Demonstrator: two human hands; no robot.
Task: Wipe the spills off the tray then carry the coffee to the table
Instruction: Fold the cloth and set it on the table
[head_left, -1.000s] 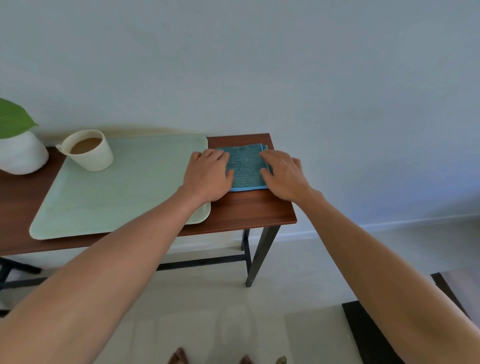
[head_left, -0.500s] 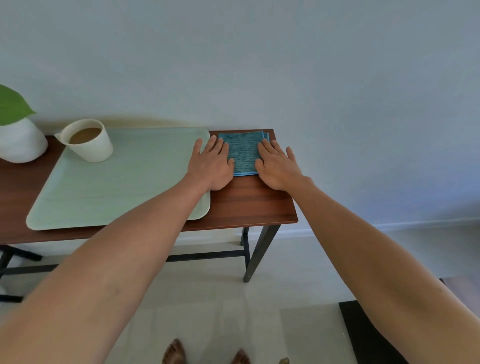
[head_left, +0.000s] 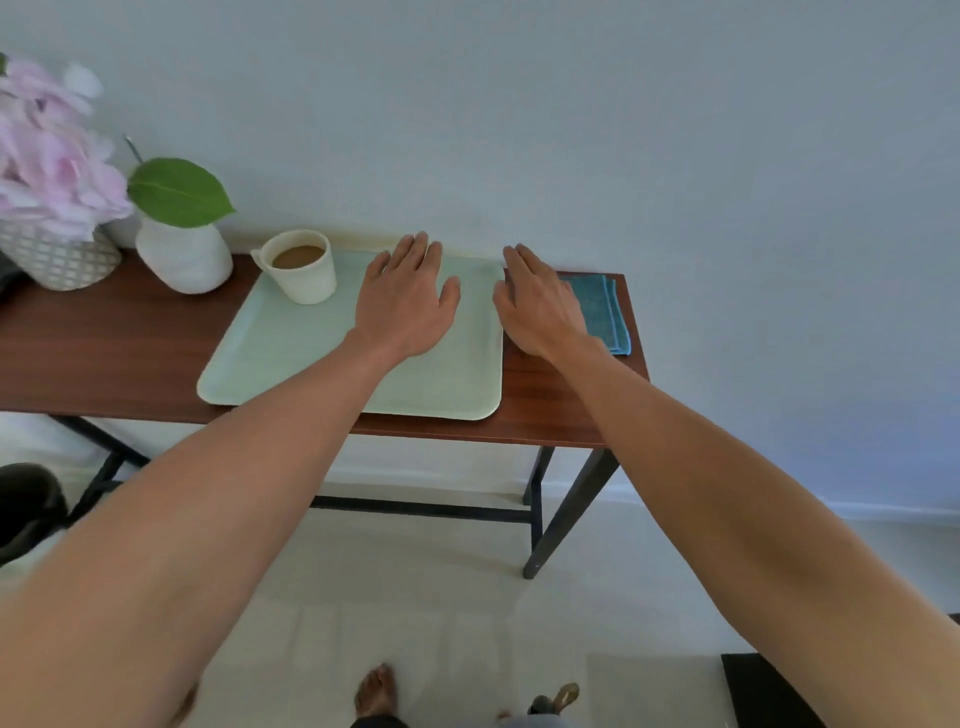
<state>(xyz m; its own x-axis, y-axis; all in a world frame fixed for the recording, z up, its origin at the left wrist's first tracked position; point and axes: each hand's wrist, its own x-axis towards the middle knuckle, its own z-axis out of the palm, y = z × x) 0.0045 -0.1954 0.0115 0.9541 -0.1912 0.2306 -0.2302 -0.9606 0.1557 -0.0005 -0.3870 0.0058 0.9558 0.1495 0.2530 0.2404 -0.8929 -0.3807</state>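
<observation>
A pale green tray (head_left: 291, 364) lies on a dark wood console table (head_left: 104, 353). A cream cup of coffee (head_left: 304, 266) stands on the tray's far left corner. My left hand (head_left: 405, 299) is over the tray's right half, palm down, fingers spread, holding nothing. My right hand (head_left: 540, 304) hovers at the tray's right edge, fingers apart and empty. A folded blue cloth (head_left: 605, 312) lies on the table just right of my right hand, partly hidden by it.
A white vase with a green leaf (head_left: 182, 244) and a patterned pot of pink flowers (head_left: 52, 208) stand left of the tray. A wall runs behind the table. The table's right end (head_left: 636, 353) is just past the cloth. My bare feet show on the pale floor.
Both hands left the blue cloth and shifted left; my left hand is now over the tray, my right at its edge. The view swung left, bringing the flowers into sight.
</observation>
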